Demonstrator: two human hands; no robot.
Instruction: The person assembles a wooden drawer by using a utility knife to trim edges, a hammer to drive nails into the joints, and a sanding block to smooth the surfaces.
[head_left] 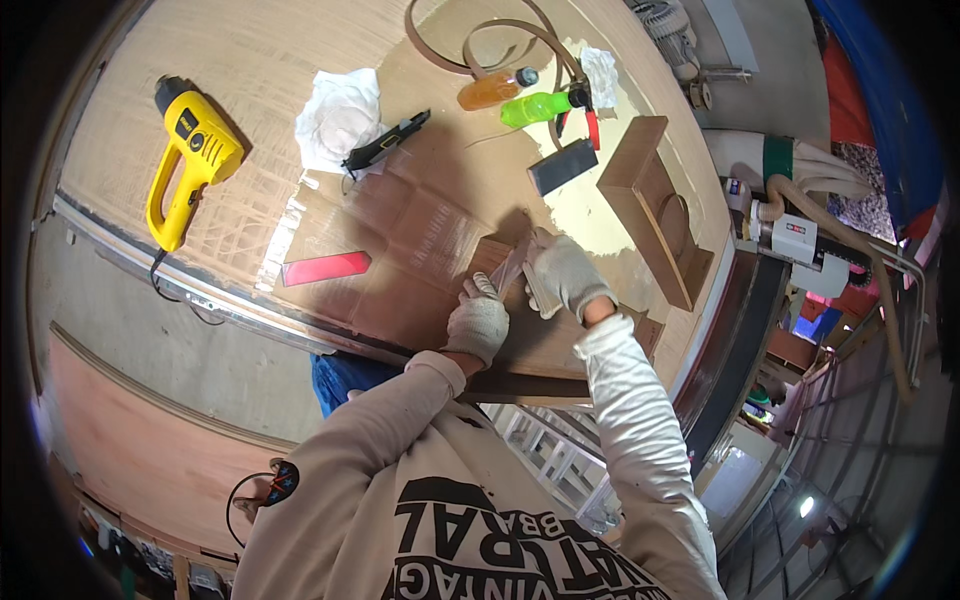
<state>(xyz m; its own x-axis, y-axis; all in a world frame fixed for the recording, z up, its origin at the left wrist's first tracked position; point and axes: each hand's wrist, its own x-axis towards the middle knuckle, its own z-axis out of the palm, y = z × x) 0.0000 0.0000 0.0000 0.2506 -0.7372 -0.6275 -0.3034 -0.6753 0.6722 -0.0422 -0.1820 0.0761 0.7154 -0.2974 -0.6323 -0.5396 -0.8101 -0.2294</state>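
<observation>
Both my hands wear pale knit gloves and work close together at the near edge of the table. My left hand (478,328) has its fingers closed at a brown wood-grain piece (489,257). A thin, translucent strip (511,268) runs slantwise between my hands. My right hand (568,272) is closed around its upper end. A flat beige edge (543,303) shows below the right fingers; whether it is part of the same thing I cannot tell. Cardboard (390,290) with clear tape lies under and left of my hands.
A yellow heat gun (196,165) lies far left, near white cloth (340,115) and a black cutter (386,143). A red strip (326,268) lies left. Orange (490,90) and green bottles (540,108), a dark block (563,167) and a brown wooden frame (650,210) stand right.
</observation>
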